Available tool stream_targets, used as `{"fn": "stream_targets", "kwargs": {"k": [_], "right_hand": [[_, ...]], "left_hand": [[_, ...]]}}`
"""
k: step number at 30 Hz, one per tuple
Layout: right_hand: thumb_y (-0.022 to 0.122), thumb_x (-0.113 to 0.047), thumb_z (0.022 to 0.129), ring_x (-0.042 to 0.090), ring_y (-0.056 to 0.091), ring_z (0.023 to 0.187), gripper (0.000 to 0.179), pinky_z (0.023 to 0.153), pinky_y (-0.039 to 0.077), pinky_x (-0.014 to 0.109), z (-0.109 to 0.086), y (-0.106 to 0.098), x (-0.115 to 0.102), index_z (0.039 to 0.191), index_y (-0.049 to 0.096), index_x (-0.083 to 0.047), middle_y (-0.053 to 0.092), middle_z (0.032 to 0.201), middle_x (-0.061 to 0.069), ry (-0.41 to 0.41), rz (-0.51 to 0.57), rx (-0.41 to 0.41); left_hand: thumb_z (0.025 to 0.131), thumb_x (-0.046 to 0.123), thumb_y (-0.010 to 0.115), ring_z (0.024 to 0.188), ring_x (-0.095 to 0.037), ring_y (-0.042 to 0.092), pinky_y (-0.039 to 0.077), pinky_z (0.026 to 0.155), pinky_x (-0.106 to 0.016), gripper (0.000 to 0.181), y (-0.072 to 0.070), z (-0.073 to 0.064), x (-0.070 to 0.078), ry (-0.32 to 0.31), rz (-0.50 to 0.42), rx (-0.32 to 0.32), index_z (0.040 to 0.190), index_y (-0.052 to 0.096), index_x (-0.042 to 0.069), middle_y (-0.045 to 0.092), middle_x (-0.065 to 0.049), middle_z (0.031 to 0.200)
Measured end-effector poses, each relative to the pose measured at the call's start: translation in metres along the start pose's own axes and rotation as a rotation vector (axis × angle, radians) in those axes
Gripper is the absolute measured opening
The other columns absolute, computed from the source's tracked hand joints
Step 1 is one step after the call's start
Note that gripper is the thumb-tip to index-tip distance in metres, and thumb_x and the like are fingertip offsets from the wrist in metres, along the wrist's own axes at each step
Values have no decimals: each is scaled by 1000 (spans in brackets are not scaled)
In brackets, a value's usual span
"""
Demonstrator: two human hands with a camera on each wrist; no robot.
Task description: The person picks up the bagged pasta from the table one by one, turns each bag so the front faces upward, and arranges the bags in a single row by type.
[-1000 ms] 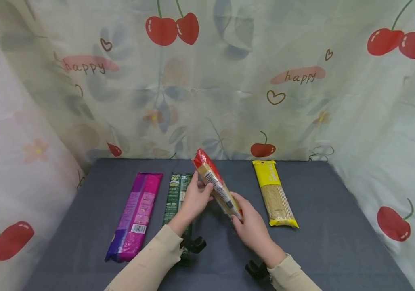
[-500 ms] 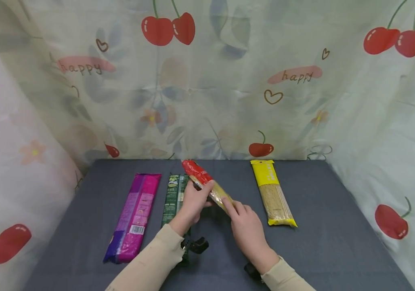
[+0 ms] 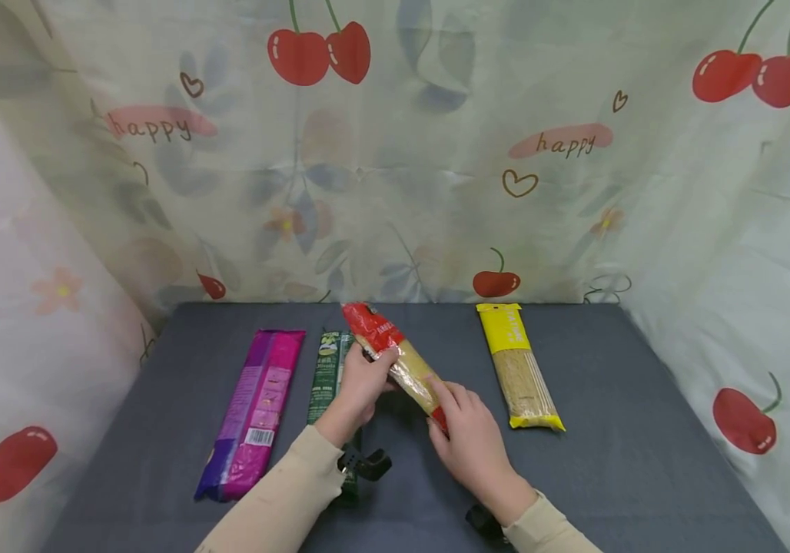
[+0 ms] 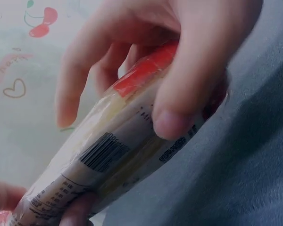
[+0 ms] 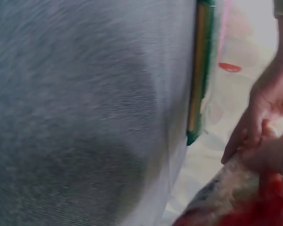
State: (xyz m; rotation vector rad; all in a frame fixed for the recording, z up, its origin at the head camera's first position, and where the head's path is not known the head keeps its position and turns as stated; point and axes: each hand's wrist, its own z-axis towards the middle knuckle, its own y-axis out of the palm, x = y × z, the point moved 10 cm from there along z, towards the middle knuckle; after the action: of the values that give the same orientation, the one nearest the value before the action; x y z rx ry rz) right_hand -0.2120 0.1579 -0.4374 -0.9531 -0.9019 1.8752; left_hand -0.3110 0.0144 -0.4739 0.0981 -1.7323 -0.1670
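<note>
A clear pack of noodles with red ends (image 3: pixel 409 372) slants over the middle of the table in the head view, red top up and to the left. My left hand (image 3: pixel 360 382) grips it around the upper half, thumb across the front. Low on the pack, my right hand (image 3: pixel 473 442) holds it between thumb and fingers. The left wrist view shows the pack's side with its barcode (image 4: pixel 104 150) and the left thumb (image 4: pixel 174 115) pressing beside it. Blurred in the right wrist view, the pack's red end (image 5: pixel 254 212) lies at the bottom right.
A green pack (image 3: pixel 326 372) lies partly hidden behind my left arm. Left of it is a purple and pink pack (image 3: pixel 257 415); a yellow noodle pack (image 3: pixel 521 372) lies to the right. The dark table (image 3: pixel 616 476) is enclosed by printed curtains (image 3: pixel 423 192).
The pack has turned so its front faces up instead of its barcode side, and its top has tipped left and lower. The right hand has shifted its hold on the lower end.
</note>
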Motion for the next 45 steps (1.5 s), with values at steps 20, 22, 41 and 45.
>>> {"fn": "stream_targets", "kwargs": {"k": [20, 22, 41, 45], "right_hand": [[70, -44, 86, 22, 59, 104, 71, 85, 52, 42, -21, 39, 52, 145, 40, -19, 51, 130, 5, 489, 789, -357], [68, -43, 88, 23, 61, 101, 70, 82, 53, 42, -24, 43, 52, 146, 38, -17, 52, 130, 9, 500, 826, -393], [68, -31, 91, 26, 59, 108, 62, 87, 52, 40, -32, 60, 37, 140, 39, -6, 55, 128, 15, 521, 1134, -511], [70, -31, 89, 26, 61, 105, 62, 85, 53, 40, -29, 57, 38, 138, 41, -6, 58, 125, 15, 537, 1117, -465]], "left_hand": [[93, 19, 65, 93, -26, 64, 55, 75, -42, 49, 7, -3, 3, 9, 5, -271, 137, 43, 10, 62, -15, 116], [93, 20, 66, 93, -25, 63, 54, 74, -41, 50, 8, -3, 2, 13, 13, -288, 137, 43, 14, 62, -14, 116], [97, 18, 60, 102, -27, 61, 54, 79, -43, 58, 11, -6, -2, 33, -4, -327, 145, 29, 20, 52, -16, 127], [96, 24, 62, 107, -29, 57, 54, 82, -42, 64, 15, -6, -3, 59, 61, -336, 150, 27, 23, 45, -15, 131]]}}
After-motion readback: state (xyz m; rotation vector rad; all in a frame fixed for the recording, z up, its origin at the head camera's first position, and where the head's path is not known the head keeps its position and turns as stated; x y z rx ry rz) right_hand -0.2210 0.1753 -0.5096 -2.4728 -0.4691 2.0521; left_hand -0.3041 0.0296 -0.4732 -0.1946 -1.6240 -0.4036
